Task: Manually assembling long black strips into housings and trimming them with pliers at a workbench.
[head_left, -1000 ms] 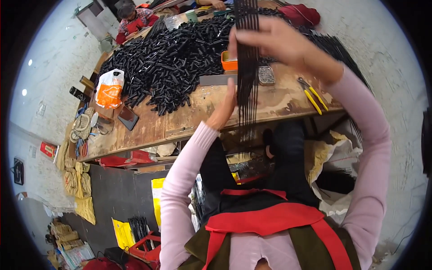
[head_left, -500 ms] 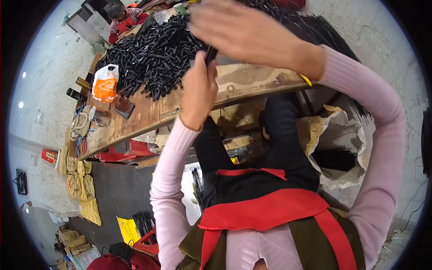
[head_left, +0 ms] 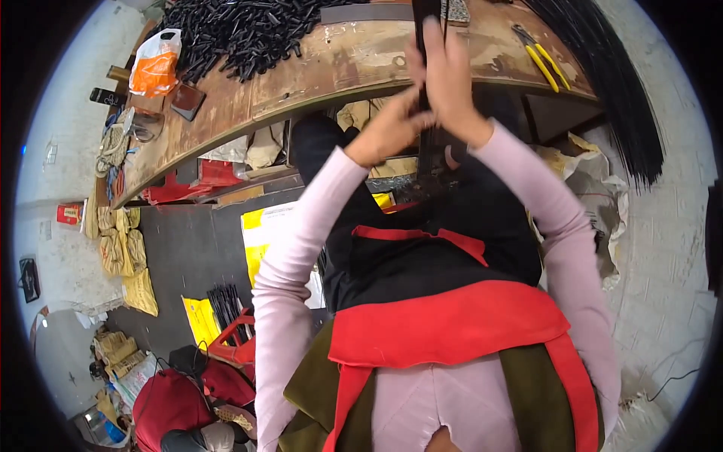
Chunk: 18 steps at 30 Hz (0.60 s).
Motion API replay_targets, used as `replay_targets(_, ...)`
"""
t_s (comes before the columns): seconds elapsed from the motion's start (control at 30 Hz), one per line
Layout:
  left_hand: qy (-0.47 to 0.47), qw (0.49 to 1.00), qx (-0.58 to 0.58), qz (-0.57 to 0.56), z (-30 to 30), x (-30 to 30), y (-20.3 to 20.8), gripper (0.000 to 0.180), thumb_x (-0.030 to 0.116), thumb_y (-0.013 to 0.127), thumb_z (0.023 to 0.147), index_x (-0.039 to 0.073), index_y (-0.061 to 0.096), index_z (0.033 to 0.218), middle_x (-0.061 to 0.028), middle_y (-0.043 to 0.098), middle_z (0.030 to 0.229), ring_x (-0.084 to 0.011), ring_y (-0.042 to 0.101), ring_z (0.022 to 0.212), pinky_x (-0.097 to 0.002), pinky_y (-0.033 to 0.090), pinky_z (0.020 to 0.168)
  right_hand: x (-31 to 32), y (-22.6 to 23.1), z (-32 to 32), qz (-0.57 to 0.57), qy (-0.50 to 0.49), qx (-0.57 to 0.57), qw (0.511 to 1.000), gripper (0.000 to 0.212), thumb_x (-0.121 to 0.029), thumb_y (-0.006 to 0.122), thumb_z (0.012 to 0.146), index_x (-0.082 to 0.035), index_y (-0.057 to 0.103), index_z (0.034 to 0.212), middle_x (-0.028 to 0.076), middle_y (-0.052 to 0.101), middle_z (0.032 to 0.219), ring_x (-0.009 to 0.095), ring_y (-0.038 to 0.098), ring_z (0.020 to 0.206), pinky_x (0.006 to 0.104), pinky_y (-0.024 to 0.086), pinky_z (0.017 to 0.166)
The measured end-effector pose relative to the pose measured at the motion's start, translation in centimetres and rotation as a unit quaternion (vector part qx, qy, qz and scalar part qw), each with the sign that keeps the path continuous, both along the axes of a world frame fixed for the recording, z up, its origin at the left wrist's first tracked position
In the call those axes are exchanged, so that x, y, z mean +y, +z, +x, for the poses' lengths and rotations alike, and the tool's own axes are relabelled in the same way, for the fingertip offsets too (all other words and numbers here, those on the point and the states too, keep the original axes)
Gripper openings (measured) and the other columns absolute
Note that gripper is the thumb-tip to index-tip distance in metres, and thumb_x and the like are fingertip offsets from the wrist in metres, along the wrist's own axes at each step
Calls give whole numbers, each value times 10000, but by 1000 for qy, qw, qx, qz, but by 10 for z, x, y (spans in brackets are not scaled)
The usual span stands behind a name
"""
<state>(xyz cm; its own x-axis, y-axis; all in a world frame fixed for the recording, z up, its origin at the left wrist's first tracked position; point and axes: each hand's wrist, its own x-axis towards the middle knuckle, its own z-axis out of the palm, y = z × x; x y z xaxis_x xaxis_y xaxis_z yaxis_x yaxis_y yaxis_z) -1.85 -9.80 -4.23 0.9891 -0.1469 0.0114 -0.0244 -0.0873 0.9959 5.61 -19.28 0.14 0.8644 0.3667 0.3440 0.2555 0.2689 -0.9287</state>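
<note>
A long, dark bundle of thin black strips (head_left: 423, 30) stands upright between my hands at the table's front edge, its upper end passing out of the picture. Around its lower part, my left hand (head_left: 392, 126) is closed, with the thumb along the strips. My right hand (head_left: 450, 83) presses against the right side of the bundle, fingers pointing up along it and somewhat blurred. Below my hands the dark bundle merges with my black trousers, so its lower end cannot be made out.
A heap of short black pieces (head_left: 233, 34) covers the wooden table's (head_left: 331, 71) far left. Yellow-handled pliers (head_left: 544, 62) and long black strips (head_left: 610, 83) lie to the right. A grey bar (head_left: 367, 13), an orange-white bag (head_left: 156, 68) and an open sack (head_left: 602, 188) are nearby.
My right hand has come down from its raised place over the table to the bundle. My left hand has moved right to meet it, and the view has shifted, bringing the pliers into sight.
</note>
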Motion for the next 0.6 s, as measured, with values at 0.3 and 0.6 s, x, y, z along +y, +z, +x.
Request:
replay_targets(0.3,-20,990,130,42,-78,-19,-116,600,110,659,906,-59,376,1407,-178,612,1224,-209,573,1121,-327,453,968,-26,-126,-72,-72,22,205,976,281,-275,466,1032,-44,539,889,-5,546,696,68,486,566,239,375,501)
replay_targets(0.6,-1,964,49,262,-75,27,-21,313,154,645,909,31,616,1195,-173,674,1080,-323,662,997,-371,518,840,-38,-75,-26,-20,106,178,978,175,-167,515,998,-12,536,1075,91,638,932,163,638,808,295,518,769)
